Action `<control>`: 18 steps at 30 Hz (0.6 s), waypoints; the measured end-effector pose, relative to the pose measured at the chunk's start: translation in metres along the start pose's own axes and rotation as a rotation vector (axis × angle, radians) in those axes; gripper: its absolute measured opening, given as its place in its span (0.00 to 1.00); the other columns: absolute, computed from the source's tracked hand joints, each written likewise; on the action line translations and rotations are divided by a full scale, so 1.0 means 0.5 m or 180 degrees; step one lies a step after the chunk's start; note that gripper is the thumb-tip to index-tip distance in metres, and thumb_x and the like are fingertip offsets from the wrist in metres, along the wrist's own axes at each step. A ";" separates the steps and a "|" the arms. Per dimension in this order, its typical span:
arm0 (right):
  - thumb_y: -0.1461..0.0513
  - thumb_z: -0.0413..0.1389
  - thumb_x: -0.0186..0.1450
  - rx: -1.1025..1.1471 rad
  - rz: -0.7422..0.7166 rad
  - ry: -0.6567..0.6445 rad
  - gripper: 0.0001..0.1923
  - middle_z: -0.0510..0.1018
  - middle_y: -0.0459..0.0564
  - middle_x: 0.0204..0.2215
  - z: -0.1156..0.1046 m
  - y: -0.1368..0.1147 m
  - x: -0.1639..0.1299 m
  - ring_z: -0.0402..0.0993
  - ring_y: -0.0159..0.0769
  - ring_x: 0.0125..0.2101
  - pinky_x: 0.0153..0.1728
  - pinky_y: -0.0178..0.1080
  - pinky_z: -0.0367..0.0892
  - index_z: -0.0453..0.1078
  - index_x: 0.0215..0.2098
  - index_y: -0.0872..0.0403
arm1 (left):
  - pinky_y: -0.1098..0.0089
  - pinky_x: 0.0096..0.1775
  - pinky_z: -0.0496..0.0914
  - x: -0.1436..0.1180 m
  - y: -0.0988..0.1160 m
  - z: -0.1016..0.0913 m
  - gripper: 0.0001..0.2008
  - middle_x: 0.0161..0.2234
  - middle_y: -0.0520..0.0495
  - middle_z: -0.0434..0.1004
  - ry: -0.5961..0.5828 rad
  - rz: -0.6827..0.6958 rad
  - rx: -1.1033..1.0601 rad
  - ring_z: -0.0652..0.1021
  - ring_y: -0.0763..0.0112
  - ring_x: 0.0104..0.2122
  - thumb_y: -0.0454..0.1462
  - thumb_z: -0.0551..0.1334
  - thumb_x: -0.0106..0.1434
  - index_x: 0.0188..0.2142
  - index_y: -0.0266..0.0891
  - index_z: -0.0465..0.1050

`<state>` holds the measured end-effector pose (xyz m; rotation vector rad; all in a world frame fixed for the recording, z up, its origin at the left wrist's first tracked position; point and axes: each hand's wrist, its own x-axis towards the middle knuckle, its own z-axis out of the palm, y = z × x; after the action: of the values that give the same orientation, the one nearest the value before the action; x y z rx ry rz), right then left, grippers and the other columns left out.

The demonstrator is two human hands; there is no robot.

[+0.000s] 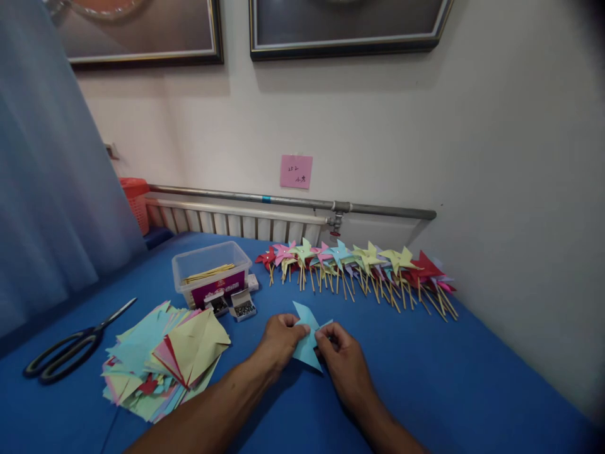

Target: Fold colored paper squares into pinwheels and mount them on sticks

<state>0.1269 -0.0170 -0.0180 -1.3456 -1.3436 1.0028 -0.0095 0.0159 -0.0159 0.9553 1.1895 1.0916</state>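
Note:
My left hand (278, 343) and my right hand (344, 362) meet over the blue table (425, 378), both pinching one light blue cut paper square (307, 334) with folded points. The paper sits between my fingertips, partly lifted off the cloth. A loose pile of coloured paper squares (163, 359) lies just left of my left forearm. Two small open boxes of pins (231, 306) stand beyond my left hand.
A row of finished paper pinwheels on sticks (359, 268) lies along the far side near the wall. A clear plastic tub with sticks (212, 271) stands at centre left. Black scissors (70, 347) lie far left. A curtain hangs left, a radiator behind.

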 end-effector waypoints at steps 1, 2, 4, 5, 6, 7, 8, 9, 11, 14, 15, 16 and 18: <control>0.51 0.56 0.62 0.0010 0.0008 0.0001 0.13 0.69 0.40 0.18 0.000 0.000 0.000 0.60 0.31 0.19 0.21 0.33 0.56 0.65 0.26 0.51 | 0.74 0.20 0.56 0.000 0.000 0.000 0.12 0.15 0.54 0.67 -0.0002 -0.0007 -0.0018 0.63 0.78 0.15 0.39 0.71 0.47 0.22 0.36 0.69; 0.51 0.56 0.61 0.0010 0.0012 0.0011 0.13 0.68 0.40 0.17 0.000 0.000 0.001 0.60 0.31 0.19 0.21 0.33 0.56 0.65 0.26 0.51 | 0.73 0.21 0.57 0.000 0.000 0.000 0.12 0.15 0.53 0.67 -0.0019 -0.0006 -0.0030 0.63 0.78 0.15 0.39 0.71 0.47 0.22 0.36 0.69; 0.52 0.56 0.61 -0.0027 0.0011 0.0025 0.14 0.68 0.40 0.17 0.000 0.001 0.002 0.60 0.31 0.19 0.21 0.33 0.56 0.65 0.25 0.51 | 0.73 0.21 0.57 0.000 0.000 -0.001 0.13 0.15 0.53 0.67 -0.0056 0.0010 -0.0024 0.63 0.78 0.15 0.40 0.71 0.46 0.21 0.36 0.69; 0.52 0.56 0.62 -0.0056 0.0012 0.0034 0.14 0.68 0.40 0.17 0.000 0.001 0.003 0.60 0.31 0.19 0.21 0.33 0.56 0.64 0.25 0.51 | 0.73 0.21 0.57 0.000 0.000 -0.001 0.13 0.15 0.53 0.67 -0.0066 0.0016 -0.0016 0.63 0.78 0.15 0.40 0.71 0.46 0.21 0.36 0.69; 0.52 0.55 0.62 -0.0093 0.0015 0.0042 0.14 0.68 0.40 0.18 0.000 0.001 0.003 0.60 0.31 0.19 0.21 0.33 0.56 0.64 0.25 0.51 | 0.73 0.21 0.57 0.001 0.000 -0.001 0.13 0.15 0.53 0.67 -0.0073 0.0018 -0.0004 0.63 0.78 0.15 0.40 0.71 0.46 0.21 0.36 0.69; 0.52 0.55 0.62 -0.0134 0.0019 0.0051 0.14 0.68 0.41 0.18 -0.001 0.001 0.004 0.60 0.31 0.19 0.21 0.34 0.56 0.64 0.25 0.51 | 0.73 0.21 0.57 0.001 0.000 -0.002 0.13 0.15 0.53 0.68 -0.0078 0.0013 0.0002 0.63 0.78 0.15 0.40 0.71 0.46 0.21 0.36 0.69; 0.52 0.55 0.62 -0.0171 0.0014 0.0056 0.13 0.68 0.41 0.18 -0.001 0.001 0.004 0.60 0.31 0.19 0.21 0.34 0.56 0.65 0.25 0.51 | 0.73 0.21 0.57 0.001 -0.001 -0.002 0.13 0.15 0.53 0.68 -0.0077 0.0006 0.0002 0.63 0.78 0.15 0.40 0.71 0.46 0.21 0.36 0.69; 0.53 0.55 0.62 -0.0199 -0.0003 0.0060 0.13 0.69 0.41 0.18 -0.002 0.001 0.004 0.60 0.31 0.19 0.22 0.34 0.57 0.65 0.24 0.51 | 0.73 0.21 0.57 0.000 -0.001 -0.002 0.13 0.15 0.53 0.67 -0.0071 0.0002 0.0007 0.63 0.78 0.16 0.40 0.71 0.45 0.22 0.36 0.69; 0.53 0.55 0.62 -0.0243 -0.0074 0.0069 0.13 0.68 0.41 0.18 -0.002 0.002 0.005 0.60 0.31 0.20 0.22 0.34 0.57 0.65 0.24 0.51 | 0.73 0.21 0.57 0.000 -0.001 -0.001 0.13 0.15 0.54 0.67 -0.0049 0.0026 0.0035 0.63 0.78 0.16 0.41 0.71 0.45 0.22 0.36 0.69; 0.53 0.55 0.61 -0.0298 -0.0145 0.0108 0.13 0.66 0.40 0.18 -0.002 0.003 0.006 0.59 0.30 0.20 0.22 0.33 0.56 0.64 0.24 0.51 | 0.74 0.21 0.56 0.000 -0.001 -0.002 0.14 0.16 0.54 0.67 -0.0037 0.0061 0.0057 0.63 0.78 0.16 0.41 0.71 0.45 0.22 0.36 0.69; 0.53 0.55 0.61 -0.0306 -0.0151 0.0114 0.13 0.65 0.40 0.17 -0.002 0.004 0.007 0.58 0.30 0.19 0.21 0.33 0.55 0.64 0.24 0.51 | 0.73 0.21 0.56 0.000 -0.001 -0.002 0.14 0.15 0.54 0.67 -0.0045 0.0056 0.0055 0.63 0.78 0.16 0.41 0.71 0.45 0.22 0.36 0.69; 0.53 0.55 0.61 -0.0303 -0.0152 0.0112 0.12 0.65 0.39 0.17 -0.001 0.003 0.007 0.58 0.30 0.19 0.21 0.33 0.55 0.64 0.24 0.51 | 0.73 0.21 0.56 0.000 -0.001 -0.002 0.14 0.15 0.54 0.67 -0.0055 0.0045 0.0054 0.63 0.78 0.16 0.41 0.71 0.45 0.21 0.36 0.69; 0.53 0.55 0.61 -0.0267 -0.0152 0.0096 0.12 0.64 0.39 0.17 -0.001 0.002 0.006 0.57 0.30 0.19 0.20 0.33 0.54 0.63 0.24 0.51 | 0.73 0.21 0.57 0.000 -0.001 -0.002 0.13 0.15 0.54 0.67 -0.0075 0.0033 0.0061 0.63 0.78 0.16 0.41 0.70 0.45 0.22 0.36 0.69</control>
<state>0.1275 -0.0142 -0.0189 -1.3792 -1.4020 0.8994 -0.0103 0.0160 -0.0168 0.9876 1.1786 1.0762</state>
